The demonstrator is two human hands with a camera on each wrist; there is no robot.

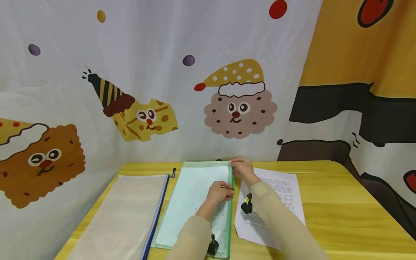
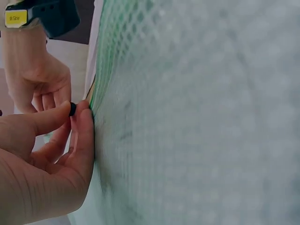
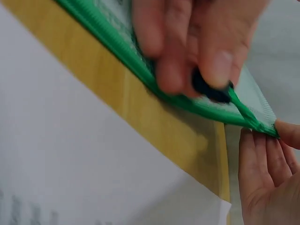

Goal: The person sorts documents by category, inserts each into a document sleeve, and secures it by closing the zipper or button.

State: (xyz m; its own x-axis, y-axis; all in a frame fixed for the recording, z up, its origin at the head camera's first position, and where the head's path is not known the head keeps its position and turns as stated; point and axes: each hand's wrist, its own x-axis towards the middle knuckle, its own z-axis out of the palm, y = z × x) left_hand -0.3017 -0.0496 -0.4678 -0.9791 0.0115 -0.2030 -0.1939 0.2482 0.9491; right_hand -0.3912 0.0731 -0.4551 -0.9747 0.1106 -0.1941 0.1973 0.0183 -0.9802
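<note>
Pinching a small dark pull [image 2: 72, 109] between thumb and fingers, the left hand [image 1: 219, 191] works at the right edge of a pale green mesh pouch [image 1: 188, 202]. A little farther along that edge, the right hand [image 1: 242, 168] has the far right corner nipped between its thumb and fingers, with the fingers below. Between the 2 hands a short green strip runs from the pull to the corner, beside the bright green zip [image 1: 230, 224].

The pouch lies flat in the middle of the counter [image 1: 344, 209], reaching its far side, with white sheets showing through the mesh. To its right, partly under the right forearm, is a printed sheet [image 1: 281, 187] of paper. Off to the left lies another pouch, a whitish one [image 1: 123, 213] with a blue zip [image 1: 157, 216] down its right side and a blue loop at the far end. Behind everything hangs a white cloth [image 1: 156, 39] with 3 smiling cartoon treats.
</note>
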